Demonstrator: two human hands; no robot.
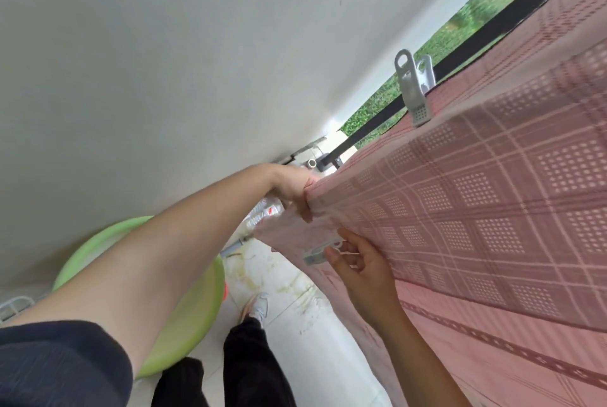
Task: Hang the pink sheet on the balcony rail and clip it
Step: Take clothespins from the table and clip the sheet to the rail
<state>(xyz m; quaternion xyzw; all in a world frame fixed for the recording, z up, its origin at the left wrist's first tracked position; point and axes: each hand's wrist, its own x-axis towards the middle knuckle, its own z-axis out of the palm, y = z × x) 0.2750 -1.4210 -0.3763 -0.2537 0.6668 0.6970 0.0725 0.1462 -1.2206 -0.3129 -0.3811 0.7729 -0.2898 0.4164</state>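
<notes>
The pink checked sheet point(476, 216) hangs draped over the black balcony rail point(486, 28), which runs from the lower middle up to the top right. One grey clip point(414, 88) stands clamped on the sheet's upper edge at the rail. My left hand point(297, 189) grips the sheet's end edge near the wall, thumb on the cloth. Just below it, my right hand point(358, 262) holds a second pale clip point(320, 252) against the hanging cloth.
A white wall point(164, 61) fills the left side. A green plastic basin point(184, 308) sits on the tiled floor point(295, 308) below my left arm. My legs and one shoe point(259, 306) are beside it. Grass shows beyond the rail.
</notes>
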